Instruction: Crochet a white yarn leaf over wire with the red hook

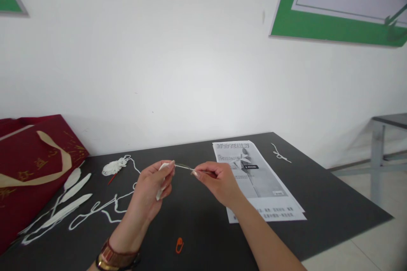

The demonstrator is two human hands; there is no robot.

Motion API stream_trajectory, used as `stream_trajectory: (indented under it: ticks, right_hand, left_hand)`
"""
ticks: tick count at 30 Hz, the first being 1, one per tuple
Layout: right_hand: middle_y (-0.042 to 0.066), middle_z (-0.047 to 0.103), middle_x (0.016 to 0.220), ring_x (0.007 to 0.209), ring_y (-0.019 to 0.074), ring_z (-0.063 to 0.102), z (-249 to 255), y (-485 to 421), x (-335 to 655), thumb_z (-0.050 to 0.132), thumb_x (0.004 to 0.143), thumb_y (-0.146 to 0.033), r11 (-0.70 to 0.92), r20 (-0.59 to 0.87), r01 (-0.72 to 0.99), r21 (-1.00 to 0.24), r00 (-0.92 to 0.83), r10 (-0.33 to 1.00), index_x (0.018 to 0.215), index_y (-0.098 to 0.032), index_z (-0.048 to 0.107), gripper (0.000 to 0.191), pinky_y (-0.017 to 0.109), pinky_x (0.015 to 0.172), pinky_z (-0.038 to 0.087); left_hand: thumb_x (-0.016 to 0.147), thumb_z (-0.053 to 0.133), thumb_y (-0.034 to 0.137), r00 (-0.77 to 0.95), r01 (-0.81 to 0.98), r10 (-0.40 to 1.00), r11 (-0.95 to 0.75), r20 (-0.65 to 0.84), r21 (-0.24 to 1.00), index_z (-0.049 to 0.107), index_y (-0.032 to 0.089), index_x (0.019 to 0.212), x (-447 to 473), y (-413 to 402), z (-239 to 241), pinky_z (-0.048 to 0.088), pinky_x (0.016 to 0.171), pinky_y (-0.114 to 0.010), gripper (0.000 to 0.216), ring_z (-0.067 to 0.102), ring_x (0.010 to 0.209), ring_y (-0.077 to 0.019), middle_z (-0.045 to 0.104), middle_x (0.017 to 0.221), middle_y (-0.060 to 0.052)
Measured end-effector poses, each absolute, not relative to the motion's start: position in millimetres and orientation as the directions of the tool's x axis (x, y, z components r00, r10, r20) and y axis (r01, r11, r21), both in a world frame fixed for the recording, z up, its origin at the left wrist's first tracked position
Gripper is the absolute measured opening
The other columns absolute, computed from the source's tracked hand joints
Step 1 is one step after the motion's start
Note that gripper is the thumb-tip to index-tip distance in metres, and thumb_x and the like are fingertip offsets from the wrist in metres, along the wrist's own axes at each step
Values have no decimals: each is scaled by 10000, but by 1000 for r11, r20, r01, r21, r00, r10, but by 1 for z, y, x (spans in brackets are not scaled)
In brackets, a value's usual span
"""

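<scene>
My left hand (152, 190) is closed around a small white knitted piece (162, 182), held above the dark table (318, 194). My right hand (218, 182) pinches a thin needle or hook (186, 168) whose tip reaches the white piece at my left fingertips. The two hands are a few centimetres apart. White yarn (104, 207) trails from under my left hand across the table to a small bundle of yarn (113, 166).
Several white knitted petal shapes (74, 188) lie at the left beside a dark red bag (28, 165). A printed instruction sheet (257, 178) lies to the right, a short yarn scrap (280, 153) behind it. An orange stitch marker (179, 245) lies near the front edge.
</scene>
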State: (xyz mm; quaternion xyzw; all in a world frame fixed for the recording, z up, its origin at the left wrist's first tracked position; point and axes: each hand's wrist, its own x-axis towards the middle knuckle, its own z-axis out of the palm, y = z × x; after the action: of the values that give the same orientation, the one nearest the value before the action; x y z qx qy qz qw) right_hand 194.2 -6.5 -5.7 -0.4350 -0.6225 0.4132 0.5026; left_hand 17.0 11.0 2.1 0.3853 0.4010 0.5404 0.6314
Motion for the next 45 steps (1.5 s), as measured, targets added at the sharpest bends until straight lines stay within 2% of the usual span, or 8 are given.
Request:
stream_trajectory:
  ticks: [7,13,20,25,30,34,38,45]
  right_hand:
    - [-10,544,549,461,76,365,1,-13,205,672,766,-298,340,333,72,-938,-93,938,734,-146,712,161,213,418,238]
    - [13,589,580,484,87,439,7,-17,206,641,792,-235,464,449,164,-871,-120,885,737,-135,722,140,216,433,279]
    - [1,574,552,462,86,421,9,-20,206,629,799,-218,532,520,225,-816,-115,846,734,-159,724,129,226,426,276]
    - [8,600,563,463,93,452,7,-19,209,639,791,-239,509,508,212,-834,-66,859,732,-165,720,125,222,423,300]
    - [16,641,598,511,122,522,5,-8,216,655,773,-306,396,417,197,-897,80,905,731,-172,715,152,227,463,383]
    - [18,653,601,514,125,525,1,0,220,664,762,-325,335,359,236,-912,67,931,738,-161,719,174,229,472,395]
    - [12,646,584,499,124,526,-5,2,215,641,783,-321,333,356,277,-901,36,934,751,-167,715,173,225,458,383]
    - [21,685,697,587,138,584,-17,2,198,569,843,-308,385,407,360,-850,-17,913,811,-192,701,179,235,544,425]
  left_hand:
    - [704,721,271,33,-339,999,-17,30,941,588,155,686,19,6,3,233,316,-135,178,264,347,-28,392,417,92]
    - [713,710,279,7,-345,998,-60,67,937,583,160,703,22,4,5,243,322,-142,174,282,362,-35,407,445,88]
    - [702,715,288,-8,-313,998,-69,70,947,572,167,692,25,4,5,246,323,-152,188,278,357,-39,396,447,93]
    - [744,672,344,-6,-143,994,-108,108,984,583,182,733,21,4,-1,230,327,-166,185,303,347,-52,398,441,90]
    - [770,626,368,166,172,973,-186,158,967,611,175,721,15,6,2,239,367,-183,200,330,384,-66,427,472,66]
    - [765,605,329,320,307,939,-227,124,924,619,174,674,16,5,8,262,404,-196,180,365,418,-85,467,506,45]
    - [726,605,247,486,330,870,-274,86,904,636,169,621,22,3,8,301,478,-215,134,428,496,-119,526,533,19]
    - [678,651,272,559,287,826,-115,-69,951,638,156,549,31,1,1,245,444,-211,174,352,462,-100,470,475,34]
